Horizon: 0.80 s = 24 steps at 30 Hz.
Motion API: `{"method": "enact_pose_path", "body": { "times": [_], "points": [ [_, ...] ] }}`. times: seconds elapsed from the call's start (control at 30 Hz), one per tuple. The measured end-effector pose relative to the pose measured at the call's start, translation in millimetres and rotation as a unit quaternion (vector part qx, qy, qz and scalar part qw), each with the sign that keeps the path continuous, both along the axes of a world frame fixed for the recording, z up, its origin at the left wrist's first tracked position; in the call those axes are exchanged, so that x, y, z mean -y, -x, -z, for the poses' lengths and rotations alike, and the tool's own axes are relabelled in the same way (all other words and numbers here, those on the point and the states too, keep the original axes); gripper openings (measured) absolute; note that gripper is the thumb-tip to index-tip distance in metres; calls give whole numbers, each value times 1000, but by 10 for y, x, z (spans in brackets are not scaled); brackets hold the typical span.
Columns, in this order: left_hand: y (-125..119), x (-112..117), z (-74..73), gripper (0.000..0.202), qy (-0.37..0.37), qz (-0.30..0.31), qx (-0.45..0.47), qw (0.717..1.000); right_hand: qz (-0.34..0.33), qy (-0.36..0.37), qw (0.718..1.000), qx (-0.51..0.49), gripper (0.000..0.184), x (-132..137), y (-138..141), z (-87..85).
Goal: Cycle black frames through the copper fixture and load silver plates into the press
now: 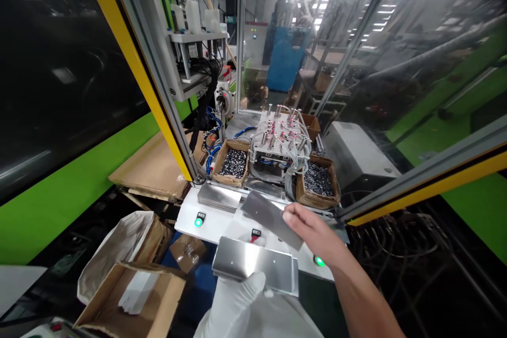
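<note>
My left hand [241, 296], in a white glove, grips a stack of shiny metal plates [253, 261] low in front of me, thumb over the near edge. Bare and ungloved, my right hand [309, 227] pinches one thin metal plate [267, 216] by its right side. That single plate is tilted above the white bench [184, 222], up and to the right of the held stack. Another pile of metal plates [217, 196] lies on the bench to the left. Part of whatever lies beneath the single plate is hidden.
Behind the bench stands a fixture [279, 132] with metal posts, red lights and hoses. Boxes of small metal parts flank it, a left box [233, 163] and a right box [318, 179]. Green-lit buttons [198, 222] sit on the bench. An open carton [134, 298] is lower left.
</note>
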<state>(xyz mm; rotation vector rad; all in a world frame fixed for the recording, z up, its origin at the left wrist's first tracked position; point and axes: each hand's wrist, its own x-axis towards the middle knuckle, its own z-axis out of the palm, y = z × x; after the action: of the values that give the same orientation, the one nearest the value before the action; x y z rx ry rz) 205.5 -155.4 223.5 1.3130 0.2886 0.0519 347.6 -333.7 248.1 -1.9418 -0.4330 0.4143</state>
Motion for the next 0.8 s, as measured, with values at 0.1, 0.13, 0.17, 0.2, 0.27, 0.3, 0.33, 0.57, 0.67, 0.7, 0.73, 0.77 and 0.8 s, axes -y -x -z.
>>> {"method": "enact_pose_path", "body": {
  "times": [0.1, 0.13, 0.17, 0.2, 0.27, 0.3, 0.33, 0.57, 0.67, 0.7, 0.73, 0.77, 0.8],
  "points": [
    [11, 16, 10, 44, 3, 16, 2, 1000, 57, -2, 998, 2, 44, 68, -60, 31],
    [11, 19, 8, 44, 3, 19, 1, 1000, 56, 8, 998, 2, 50, 78, -66, 30],
    [7, 19, 4, 44, 3, 21, 1, 1000, 43, 20, 999, 9, 53, 81, -62, 23],
    [2, 16, -2, 41, 1, 24, 0, 1000, 19, 32, 999, 21, 52, 78, -49, 14],
    [-15, 8, -17, 38, -4, 27, -3, 1000, -44, 49, 997, 35, 42, 57, -3, -9],
    [-24, 4, -23, 37, -7, 27, -5, 1000, -72, 56, 995, 31, 40, 43, 28, -21],
    [-33, 1, -27, 38, -9, 27, -6, 1000, -97, 63, 993, 18, 40, 27, 60, -32],
    [-55, 21, -27, 38, -14, 24, -3, 1000, -207, -2, 978, -35, 40, -47, 162, -117],
    [-53, 17, -40, 40, -9, 23, 1, 1000, -224, -9, 974, -21, 43, -62, 160, -139],
    [-52, 12, -44, 40, -7, 22, 1, 1000, -223, -4, 974, -20, 42, -67, 162, -144],
    [-50, 6, -46, 40, -4, 21, 2, 1000, -223, 2, 975, -22, 41, -71, 166, -147],
    [-48, 0, -47, 39, 0, 20, 1, 1000, -221, 7, 975, -23, 40, -74, 169, -150],
    [-46, -7, -44, 39, 4, 20, 0, 1000, -220, 10, 975, -24, 38, -78, 172, -152]
  ]
}}
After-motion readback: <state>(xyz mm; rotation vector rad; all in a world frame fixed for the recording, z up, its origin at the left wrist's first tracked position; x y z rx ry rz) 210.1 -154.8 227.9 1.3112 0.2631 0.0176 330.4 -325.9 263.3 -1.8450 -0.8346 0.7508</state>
